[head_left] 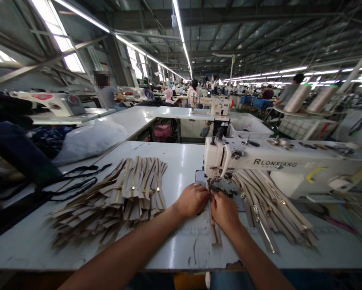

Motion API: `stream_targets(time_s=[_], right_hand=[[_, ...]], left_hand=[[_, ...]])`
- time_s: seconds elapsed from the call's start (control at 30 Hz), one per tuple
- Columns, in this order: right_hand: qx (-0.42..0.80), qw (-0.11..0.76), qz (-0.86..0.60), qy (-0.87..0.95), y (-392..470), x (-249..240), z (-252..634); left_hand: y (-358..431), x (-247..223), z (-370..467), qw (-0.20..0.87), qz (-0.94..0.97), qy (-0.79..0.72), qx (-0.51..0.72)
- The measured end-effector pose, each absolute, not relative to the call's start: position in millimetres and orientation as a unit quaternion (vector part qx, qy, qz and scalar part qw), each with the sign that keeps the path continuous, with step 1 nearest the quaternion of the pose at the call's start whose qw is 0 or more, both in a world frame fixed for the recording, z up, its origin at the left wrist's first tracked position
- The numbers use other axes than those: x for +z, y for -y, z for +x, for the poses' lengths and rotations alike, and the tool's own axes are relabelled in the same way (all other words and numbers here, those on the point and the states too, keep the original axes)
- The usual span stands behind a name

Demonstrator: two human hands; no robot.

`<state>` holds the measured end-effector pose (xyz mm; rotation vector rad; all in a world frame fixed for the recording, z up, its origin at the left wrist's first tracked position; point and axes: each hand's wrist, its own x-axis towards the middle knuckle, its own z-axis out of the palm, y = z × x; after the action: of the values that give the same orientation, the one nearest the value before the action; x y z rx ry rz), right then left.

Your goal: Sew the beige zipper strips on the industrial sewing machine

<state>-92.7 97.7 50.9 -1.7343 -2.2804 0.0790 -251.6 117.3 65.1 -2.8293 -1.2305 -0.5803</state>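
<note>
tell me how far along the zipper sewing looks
Hard to tell which pile is finished. One heap of zippers lies right of the needle, under the machine arm, possibly already sewn. In hand: the left hand and right hand pinch one zipper strip at the presser foot. A bigger fanned stack on the left looks like what is left.

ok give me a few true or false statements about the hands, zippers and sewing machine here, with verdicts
1. Both hands, left hand and right hand, are at the needle of the sewing machine. True.
2. The hands press a zipper strip flat on the table. True.
3. The pile of zippers lies right of the machine head only. False: one pile lies left of the hands, and more zippers lie to the right.
4. The machine body is black. False: it is white.
</note>
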Motion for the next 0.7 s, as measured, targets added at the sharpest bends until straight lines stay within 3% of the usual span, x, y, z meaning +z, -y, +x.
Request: stream_targets(time_s=[0.7], right_hand=[[0.022,0.131,-0.594,0.794,-90,58,-102]], left_hand=[[-109,75,-249,-0.062,-0.87,0.454,-0.183]])
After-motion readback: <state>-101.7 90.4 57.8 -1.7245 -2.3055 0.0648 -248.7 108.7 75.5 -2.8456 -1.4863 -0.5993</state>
